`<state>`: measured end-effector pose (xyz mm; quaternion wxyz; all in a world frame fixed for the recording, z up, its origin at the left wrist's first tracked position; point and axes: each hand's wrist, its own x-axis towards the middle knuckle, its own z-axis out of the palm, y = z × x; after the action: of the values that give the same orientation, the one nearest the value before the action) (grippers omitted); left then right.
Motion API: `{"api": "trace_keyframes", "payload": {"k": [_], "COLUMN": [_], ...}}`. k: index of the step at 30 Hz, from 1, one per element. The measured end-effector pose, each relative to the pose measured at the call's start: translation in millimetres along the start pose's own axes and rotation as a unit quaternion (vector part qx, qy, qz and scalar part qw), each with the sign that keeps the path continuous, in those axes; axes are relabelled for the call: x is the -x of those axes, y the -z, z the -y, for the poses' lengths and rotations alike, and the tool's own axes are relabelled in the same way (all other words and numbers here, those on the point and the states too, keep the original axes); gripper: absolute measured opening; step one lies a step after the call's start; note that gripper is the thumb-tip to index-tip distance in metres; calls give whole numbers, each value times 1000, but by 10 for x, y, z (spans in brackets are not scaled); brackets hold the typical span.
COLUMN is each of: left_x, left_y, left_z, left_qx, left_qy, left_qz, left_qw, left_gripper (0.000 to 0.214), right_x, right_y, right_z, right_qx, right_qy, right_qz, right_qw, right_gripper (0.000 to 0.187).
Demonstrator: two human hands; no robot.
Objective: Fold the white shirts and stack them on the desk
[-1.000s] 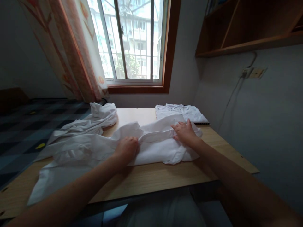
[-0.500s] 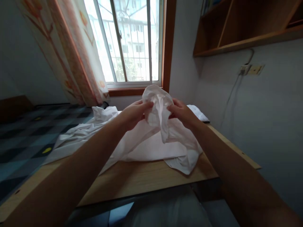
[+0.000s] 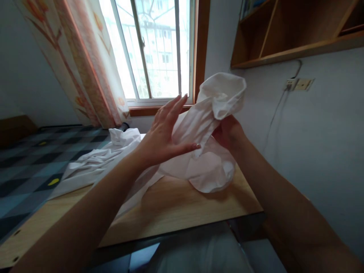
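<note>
A thin white garment [image 3: 190,129], shirt-like and crumpled, is partly lifted above the wooden board [image 3: 170,204]. My right hand [image 3: 229,132] is closed on it from underneath, below a bunched, looped part that stands up at the top. Some of that hand's fingers are hidden behind the cloth. My left hand [image 3: 166,134] is open beside the lifted cloth, fingers stretched upward and thumb out to the right across the front of it. More of the white fabric lies in folds to the left, and a rounded edge hangs down below my right hand.
A checked bedspread [image 3: 31,159] spreads on the left under a floral curtain [image 3: 91,76]. Ahead is a barred window [image 3: 159,57]. On the right, a wooden shelf [image 3: 273,57] juts from the wall above a socket [image 3: 303,84] with a plugged-in cord.
My left hand has let go of the cloth and spread its fingers. My right hand has moved right, and the bunched part of the garment has risen to the right with it.
</note>
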<state>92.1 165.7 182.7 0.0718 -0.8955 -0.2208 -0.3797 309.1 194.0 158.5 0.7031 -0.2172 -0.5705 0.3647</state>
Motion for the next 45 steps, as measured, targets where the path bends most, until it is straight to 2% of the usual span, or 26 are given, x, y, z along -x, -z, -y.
{"api": "trace_keyframes", "payload": {"k": [3, 6, 8, 10, 13, 14, 15, 16, 18, 19, 20, 22, 23, 24, 25, 26, 28, 29, 30, 32, 34, 36, 38, 40, 42, 45], "left_x": [206, 315, 275, 162, 1, -11, 7, 56, 223, 320, 413, 549, 585, 604, 611, 613, 635, 662, 702, 810, 931, 1038, 1126, 1202, 1274, 1363], "left_y": [-107, -108, 41, 284, 614, 671, 695, 690, 627, 589, 556, 508, 484, 450, 398, 322, 98, -43, -195, -489, -717, -845, -884, -874, -849, -811], "left_z": [97, 60, 22, 8, -6, -24, -52, -90, -180, -223, -257, -275, -252, -207, -144, -69, 89, 160, 221, 304, 334, 318, 268, 207, 154, 112], "left_qx": [-51, -137, -207, -267, -343, -362, -368, -355, -262, -186, -98, 82, 153, 198, 213, 196, 94, 38, -4, -40, -36, -28, -38, -62, -75, -63], "left_qy": [63, 191, 257, 283, 270, 255, 233, 208, 169, 165, 175, 212, 224, 231, 236, 235, 216, 200, 183, 184, 217, 232, 218, 207, 229, 258], "left_qz": [7, 32, 21, -37, -141, -145, -119, -62, 125, 233, 340, 515, 560, 565, 527, 452, 249, 169, 129, 109, 108, 99, 78, 58, 67, 162], "left_qw": [997, 971, 944, 920, 889, 885, 892, 909, 942, 940, 919, 826, 783, 767, 788, 838, 939, 964, 975, 976, 970, 967, 972, 975, 968, 950], "left_gripper": [113, 96, 79, 63, 51, 51, 53, 57, 62, 60, 54, 43, 40, 38, 37, 36, 38, 42, 52, 75, 95, 106, 105, 100, 83, 30], "right_x": [-187, -320, -368, -403, -454, -467, -474, -471, -426, -384, -329, -195, -125, -59, -1, 49, 119, 144, 164, 201, 240, 283, 326, 368, 412, 493], "right_y": [30, 39, 37, 31, 26, 32, 45, 64, 121, 157, 195, 278, 320, 364, 409, 454, 545, 590, 637, 734, 841, 961, 1088, 1221, 1355, 1544], "right_z": [88, 166, 192, 210, 244, 253, 257, 249, 192, 143, 83, -49, -111, -165, -209, -243, -284, -295, -301, -308, -316, -336, -374, -433, -514, -662], "right_qx": [-55, -54, -31, -10, -5, -9, -13, -14, -8, -3, -2, -13, -25, -39, -53, -64, -83, -93, -103, -127, -148, -159, -160, -161, -163, -162], "right_qy": [11, 35, 41, 38, 35, 35, 35, 32, 21, 13, 3, -24, -40, -55, -67, -74, -79, -80, -83, -90, -91, -85, -79, -80, -78, -65], "right_qz": [-49, -84, -98, -102, -89, -86, -85, -86, -83, -77, -69, -57, -55, -57, -60, -66, -83, -93, -103, -125, -149, -181, -225, -275, -314, -340], "right_qw": [997, 994, 994, 994, 995, 996, 996, 996, 996, 997, 998, 998, 997, 996, 995, 993, 990, 988, 986, 980, 973, 967, 958, 945, 932, 924], "right_gripper": [28, 19, 16, 17, 19, 20, 19, 19, 16, 16, 16, 19, 21, 23, 25, 26, 26, 25, 24, 23, 22, 21, 20, 21, 22, 23]}}
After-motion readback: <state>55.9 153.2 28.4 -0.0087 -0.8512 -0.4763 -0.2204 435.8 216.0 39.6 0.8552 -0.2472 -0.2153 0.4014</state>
